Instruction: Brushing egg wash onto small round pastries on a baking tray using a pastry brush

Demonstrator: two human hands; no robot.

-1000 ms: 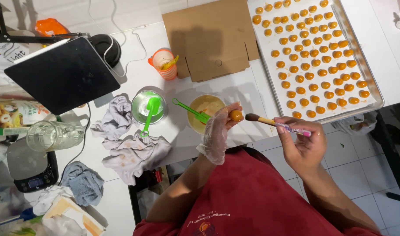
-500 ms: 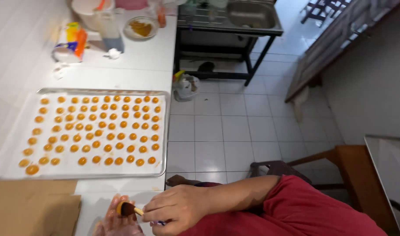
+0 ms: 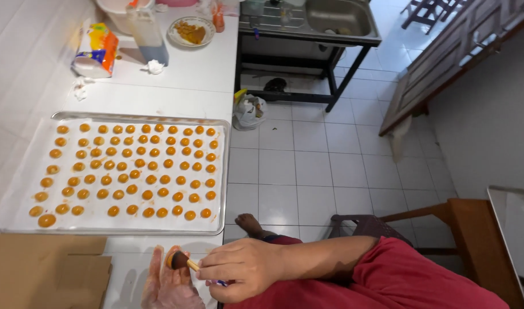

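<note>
My left hand [image 3: 169, 286], in a clear plastic glove, holds a small round pastry ball [image 3: 171, 258] at the bottom of the head view. My right hand [image 3: 243, 269] grips a small brush [image 3: 184, 263] whose dark tip touches that ball. Just beyond them lies a metal baking tray [image 3: 223, 171] lined with white paper and filled with rows of several orange glazed pastry balls [image 3: 130, 173].
A flat cardboard piece [image 3: 44, 269] lies at the bottom left. Farther along the white counter are a tissue pack [image 3: 96, 50], a plate of food [image 3: 191, 31] and a steel sink [image 3: 330, 17]. A plastic bag [image 3: 249, 110] sits on the tiled floor, a wooden chair [image 3: 445, 220] at right.
My head has turned from the bowls and tablet toward the tray side of the counter. Both hands stay together, brush on the pastry ball; over the last half second almost nothing moves.
</note>
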